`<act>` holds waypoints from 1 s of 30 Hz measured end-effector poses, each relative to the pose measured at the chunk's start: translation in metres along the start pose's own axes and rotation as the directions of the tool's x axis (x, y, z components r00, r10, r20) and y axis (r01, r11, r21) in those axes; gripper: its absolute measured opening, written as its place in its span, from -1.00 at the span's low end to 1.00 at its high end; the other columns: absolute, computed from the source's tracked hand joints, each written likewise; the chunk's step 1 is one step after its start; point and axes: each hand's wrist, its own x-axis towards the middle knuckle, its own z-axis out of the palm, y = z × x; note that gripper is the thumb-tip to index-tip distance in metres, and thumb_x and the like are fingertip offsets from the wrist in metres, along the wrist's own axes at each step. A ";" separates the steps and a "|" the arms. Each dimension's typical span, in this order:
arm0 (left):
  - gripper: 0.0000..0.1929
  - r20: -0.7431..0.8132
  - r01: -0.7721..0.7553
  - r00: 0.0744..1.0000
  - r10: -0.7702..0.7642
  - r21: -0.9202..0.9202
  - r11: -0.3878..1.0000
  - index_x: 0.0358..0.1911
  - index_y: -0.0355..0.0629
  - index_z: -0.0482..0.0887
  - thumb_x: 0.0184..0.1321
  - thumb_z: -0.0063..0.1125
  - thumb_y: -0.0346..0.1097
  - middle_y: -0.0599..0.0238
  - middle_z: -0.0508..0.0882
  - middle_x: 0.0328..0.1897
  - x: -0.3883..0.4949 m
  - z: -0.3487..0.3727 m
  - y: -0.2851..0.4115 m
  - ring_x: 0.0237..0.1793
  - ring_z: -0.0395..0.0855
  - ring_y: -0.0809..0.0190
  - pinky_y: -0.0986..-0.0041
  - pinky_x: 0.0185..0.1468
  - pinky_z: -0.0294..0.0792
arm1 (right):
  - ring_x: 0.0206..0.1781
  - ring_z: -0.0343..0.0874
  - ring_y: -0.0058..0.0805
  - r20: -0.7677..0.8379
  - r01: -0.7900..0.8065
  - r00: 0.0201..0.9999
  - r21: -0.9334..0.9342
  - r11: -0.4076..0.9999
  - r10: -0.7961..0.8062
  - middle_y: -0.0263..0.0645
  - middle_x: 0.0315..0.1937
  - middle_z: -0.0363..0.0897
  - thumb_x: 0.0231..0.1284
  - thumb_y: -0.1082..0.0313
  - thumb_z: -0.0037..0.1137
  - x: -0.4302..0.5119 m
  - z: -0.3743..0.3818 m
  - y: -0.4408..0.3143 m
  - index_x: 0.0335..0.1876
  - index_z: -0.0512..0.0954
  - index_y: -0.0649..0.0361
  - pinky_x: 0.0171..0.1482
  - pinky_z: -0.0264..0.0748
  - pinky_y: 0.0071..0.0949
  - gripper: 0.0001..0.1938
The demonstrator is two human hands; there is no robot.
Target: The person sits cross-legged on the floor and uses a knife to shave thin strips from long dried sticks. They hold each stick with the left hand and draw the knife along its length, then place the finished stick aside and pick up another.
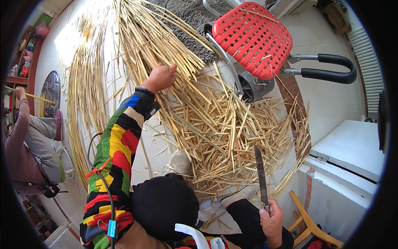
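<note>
In the head view my left hand (pixel 161 77) reaches forward over a large bundle of dry straw-coloured stalks (pixel 140 40). Its fingers are bent at the stalks; whether they grip any cannot be told. My right hand (pixel 271 219), low at the right, is closed on the handle of a long knife (pixel 261 174) with a dark, stained blade pointing forward. Between the hands spreads a heap of short cut stalk pieces (pixel 230 133) on the floor. Another layer of long stalks (pixel 85 93) lies to the left.
A chair with a red woven seat (pixel 252 39) stands at the front right, by a grey shaggy mat (pixel 186 28). At far left another person (pixel 31 149) sits holding stalks. A white cabinet (pixel 348 149) and a wooden chair (pixel 311 221) are at right.
</note>
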 end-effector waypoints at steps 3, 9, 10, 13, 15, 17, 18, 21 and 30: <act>-0.65 -0.112 0.078 0.990 -0.090 -0.115 0.990 -0.01 -0.27 0.51 0.37 0.08 -0.11 -0.03 0.73 -0.13 0.004 0.003 0.007 -0.17 0.73 -0.15 0.01 0.00 0.53 | -0.60 0.27 -0.82 0.006 0.007 1.000 -0.016 1.000 -0.007 -0.52 -0.54 0.36 0.39 0.46 0.05 0.003 -0.001 0.005 0.13 0.46 0.33 -0.55 0.22 -0.73 -0.73; -0.64 -0.062 0.077 0.995 -0.079 -0.034 0.996 -0.15 -0.30 0.69 0.40 0.09 -0.08 0.05 0.60 0.07 0.015 0.000 0.006 0.18 0.53 -0.12 0.06 0.11 0.51 | -0.60 0.26 -0.82 0.003 -0.006 1.000 -0.010 1.000 0.006 -0.53 -0.54 0.35 0.38 0.46 0.05 0.006 -0.004 0.009 0.14 0.46 0.33 -0.56 0.21 -0.73 -0.72; -0.65 -0.080 0.118 0.989 -0.126 -0.102 0.988 -0.21 -0.28 0.73 0.39 0.09 -0.09 0.09 0.59 0.07 0.013 0.000 0.004 0.23 0.49 -0.08 0.08 0.14 0.49 | -0.60 0.26 -0.82 0.002 -0.011 1.000 -0.007 1.000 0.011 -0.53 -0.54 0.35 0.38 0.46 0.05 0.006 -0.004 0.009 0.14 0.45 0.33 -0.56 0.21 -0.72 -0.72; -0.67 -0.193 0.037 0.981 -0.034 0.010 0.999 -0.27 -0.22 0.76 0.38 0.10 -0.08 0.14 0.61 0.04 0.001 0.003 0.000 0.17 0.52 -0.05 0.15 0.19 0.43 | -0.61 0.26 -0.82 0.000 -0.035 0.999 0.006 0.999 0.035 -0.52 -0.54 0.35 0.38 0.45 0.06 0.007 -0.003 0.005 0.14 0.45 0.33 -0.57 0.21 -0.72 -0.72; -0.70 -0.163 -0.018 0.986 0.027 0.054 0.998 -0.26 -0.19 0.75 0.36 0.12 -0.09 0.10 0.63 0.05 -0.003 0.006 -0.002 -0.01 0.61 -0.04 0.20 0.18 0.41 | -0.50 0.26 -0.80 -0.032 -0.055 0.998 0.015 0.998 0.055 -0.51 -0.51 0.35 0.33 0.52 0.09 0.008 -0.002 0.003 0.12 0.48 0.39 -0.45 0.21 -0.68 -0.71; -0.71 -0.139 -0.058 0.989 0.059 0.007 0.998 -0.24 -0.20 0.74 0.35 0.13 -0.11 0.08 0.64 0.06 -0.001 0.009 -0.002 -0.04 0.64 -0.04 0.16 0.20 0.40 | -0.45 0.26 -0.79 -0.050 -0.073 0.996 0.027 0.997 0.074 -0.51 -0.50 0.35 0.30 0.56 0.10 0.009 -0.002 0.003 0.11 0.50 0.43 -0.40 0.21 -0.65 -0.71; -0.70 -0.157 -0.071 0.985 0.074 0.024 0.997 0.03 -0.19 0.68 0.36 0.11 -0.19 0.06 0.66 -0.03 0.002 0.009 -0.001 -0.10 0.69 -0.04 0.11 0.08 0.49 | -0.44 0.26 -0.79 -0.048 -0.072 0.996 0.035 0.997 0.074 -0.51 -0.50 0.35 0.30 0.56 0.10 0.009 -0.001 0.004 0.11 0.49 0.43 -0.40 0.21 -0.65 -0.70; -0.54 -0.223 0.011 0.974 -0.027 -0.076 0.997 0.33 -0.13 0.48 0.37 0.06 -0.22 0.09 0.72 -0.12 0.014 0.009 0.007 -0.20 0.75 -0.04 0.11 -0.15 0.56 | -0.56 0.27 -0.81 -0.018 -0.030 0.999 -0.018 0.999 0.029 -0.52 -0.54 0.36 0.36 0.49 0.07 0.011 -0.001 0.006 0.12 0.47 0.36 -0.51 0.21 -0.69 -0.73; -0.34 0.102 0.314 0.948 -0.302 -0.144 0.938 0.37 -0.07 0.45 0.40 0.10 0.25 -0.13 0.73 0.00 0.047 -0.002 0.015 -0.01 0.77 -0.19 0.05 0.00 0.60 | -0.62 0.27 -0.81 -0.001 -0.026 1.000 -0.028 0.999 0.026 -0.52 -0.56 0.36 0.39 0.44 0.06 0.018 -0.003 0.010 0.11 0.46 0.34 -0.58 0.21 -0.71 -0.74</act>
